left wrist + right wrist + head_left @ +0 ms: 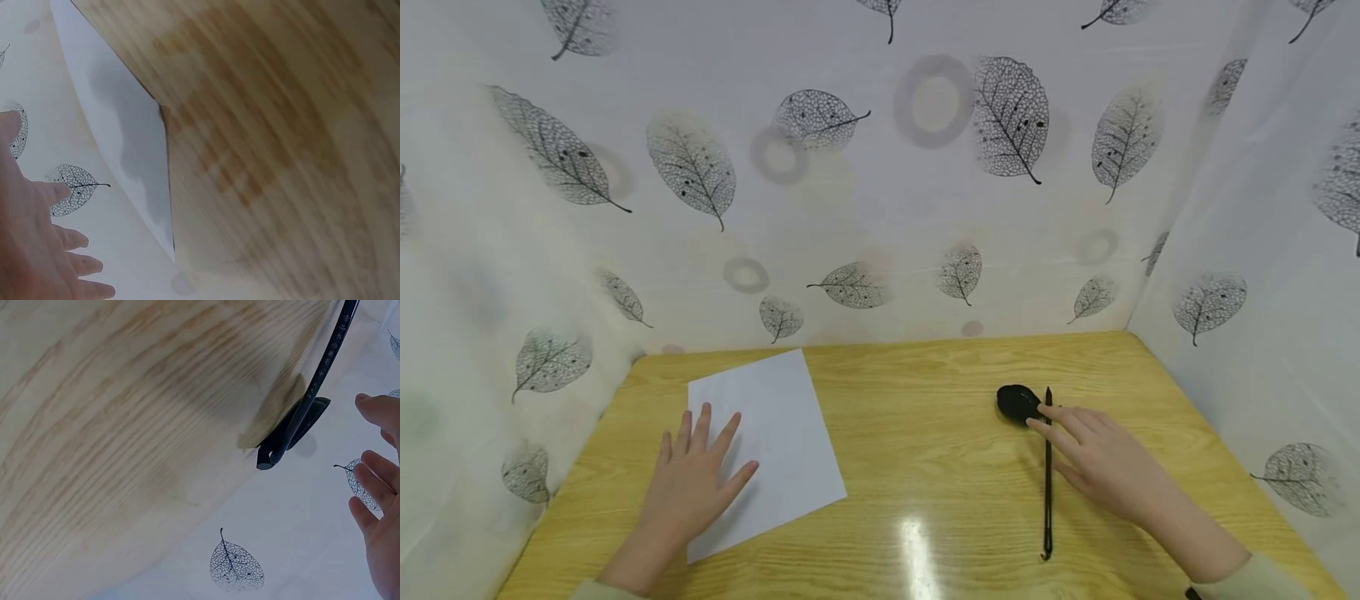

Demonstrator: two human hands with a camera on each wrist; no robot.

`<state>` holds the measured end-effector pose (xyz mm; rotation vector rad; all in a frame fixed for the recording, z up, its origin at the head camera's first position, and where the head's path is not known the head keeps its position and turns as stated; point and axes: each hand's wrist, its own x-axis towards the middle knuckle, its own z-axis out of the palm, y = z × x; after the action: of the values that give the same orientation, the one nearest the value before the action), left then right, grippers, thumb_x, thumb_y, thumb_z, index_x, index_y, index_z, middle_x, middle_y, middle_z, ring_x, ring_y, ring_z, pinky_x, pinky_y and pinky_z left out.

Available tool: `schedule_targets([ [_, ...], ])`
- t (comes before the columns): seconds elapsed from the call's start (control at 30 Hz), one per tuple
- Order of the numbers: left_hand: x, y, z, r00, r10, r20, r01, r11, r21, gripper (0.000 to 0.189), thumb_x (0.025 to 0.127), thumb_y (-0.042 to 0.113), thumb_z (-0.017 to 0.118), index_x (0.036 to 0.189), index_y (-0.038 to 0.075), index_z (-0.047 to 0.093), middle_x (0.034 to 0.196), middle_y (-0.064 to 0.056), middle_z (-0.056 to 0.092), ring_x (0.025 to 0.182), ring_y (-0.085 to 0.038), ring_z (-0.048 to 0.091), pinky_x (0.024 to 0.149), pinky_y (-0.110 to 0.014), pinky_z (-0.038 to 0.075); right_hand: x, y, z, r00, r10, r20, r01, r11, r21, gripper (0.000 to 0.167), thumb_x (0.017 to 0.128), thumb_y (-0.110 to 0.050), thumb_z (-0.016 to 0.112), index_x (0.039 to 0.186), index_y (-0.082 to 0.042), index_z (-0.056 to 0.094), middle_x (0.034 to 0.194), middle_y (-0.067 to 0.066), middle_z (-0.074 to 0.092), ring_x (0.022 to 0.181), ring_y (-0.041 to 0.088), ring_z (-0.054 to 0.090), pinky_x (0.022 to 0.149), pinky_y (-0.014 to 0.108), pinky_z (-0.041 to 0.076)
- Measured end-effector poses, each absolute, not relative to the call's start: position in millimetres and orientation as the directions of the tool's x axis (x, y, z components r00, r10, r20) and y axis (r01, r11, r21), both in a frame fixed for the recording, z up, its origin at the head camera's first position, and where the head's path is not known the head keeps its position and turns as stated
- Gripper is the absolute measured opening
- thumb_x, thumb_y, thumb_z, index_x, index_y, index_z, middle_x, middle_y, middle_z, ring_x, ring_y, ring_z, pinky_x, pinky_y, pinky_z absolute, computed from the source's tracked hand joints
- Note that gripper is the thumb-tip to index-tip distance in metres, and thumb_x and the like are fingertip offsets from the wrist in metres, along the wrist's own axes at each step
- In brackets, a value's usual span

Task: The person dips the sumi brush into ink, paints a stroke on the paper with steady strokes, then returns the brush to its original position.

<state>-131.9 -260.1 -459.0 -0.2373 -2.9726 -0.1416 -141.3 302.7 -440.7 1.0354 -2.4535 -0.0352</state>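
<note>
Pale sleeves (1255,581) enter at the near edge, and from them the person's two bare hands reach over the yellow wood-grain desk (917,442). At the left, the left hand (688,487) is released, its fingers spread and straight above a plain white rectangular sheet of paper (790,442); the left wrist view shows a gap between hand and sheet, with a shadow on the paper. This sheet lies at a slant on the left of the desk. At the right, the right hand (1112,467) also grasps nothing, its fingers slightly bent and apart from a slender black brush (1048,508) with pale lettering on its handle. Brush and desk's depth run the same way: its pointed end is far, its looped end near. Just left of the far part sits a glossy black rounded object (1017,403). White leaf-patterned curtains (880,200) enclose the far, left and right sides.
</note>
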Motion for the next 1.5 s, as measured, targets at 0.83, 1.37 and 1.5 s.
schedule_targets([
  [0.83, -133.4, -267.5, -474.0, -0.971, 0.232, 0.056, 0.236, 0.969, 0.077, 0.071, 0.102, 0.057, 0.062, 0.155, 0.01, 0.055, 0.16, -0.038, 0.041, 0.147, -0.064, 0.038, 0.112, -0.081, 0.036, -141.9, 291.0, -472.0, -0.402, -0.823, 0.401, -0.787, 0.534, 0.307, 0.035, 0.09, -0.01, 0.049, 0.111, -0.008, 0.077, 0.111, 0.007, 0.076, 0.1, 0.023, 0.071, 0.09, 0.042, 0.06],
  [1.37, -136.5, -273.0, -481.5, -0.965, 0.246, -0.087, 0.24, 0.968, 0.073, 0.083, 0.098, 0.061, 0.064, 0.158, 0.005, 0.048, 0.16, -0.041, 0.039, 0.146, -0.066, 0.037, 0.113, -0.082, 0.034, -141.8, 292.5, -475.0, -0.35, -0.865, 0.358, -0.794, 0.478, 0.377, 0.024, 0.075, -0.005, 0.067, 0.095, -0.011, 0.078, 0.097, -0.002, 0.074, 0.09, 0.017, 0.067, 0.084, 0.036, 0.058],
  [1.5, -136.2, -270.7, -481.9, -0.962, 0.254, -0.102, 0.246, 0.966, 0.085, 0.085, 0.099, 0.062, 0.063, 0.159, 0.004, 0.046, 0.161, -0.042, 0.036, 0.147, -0.066, 0.035, 0.114, -0.082, 0.032, -141.9, 294.1, -476.3, -0.333, -0.877, 0.347, -0.797, 0.458, 0.394, 0.022, 0.076, -0.003, 0.066, 0.093, -0.012, 0.076, 0.096, -0.002, 0.074, 0.088, 0.016, 0.067, 0.083, 0.035, 0.058],
])
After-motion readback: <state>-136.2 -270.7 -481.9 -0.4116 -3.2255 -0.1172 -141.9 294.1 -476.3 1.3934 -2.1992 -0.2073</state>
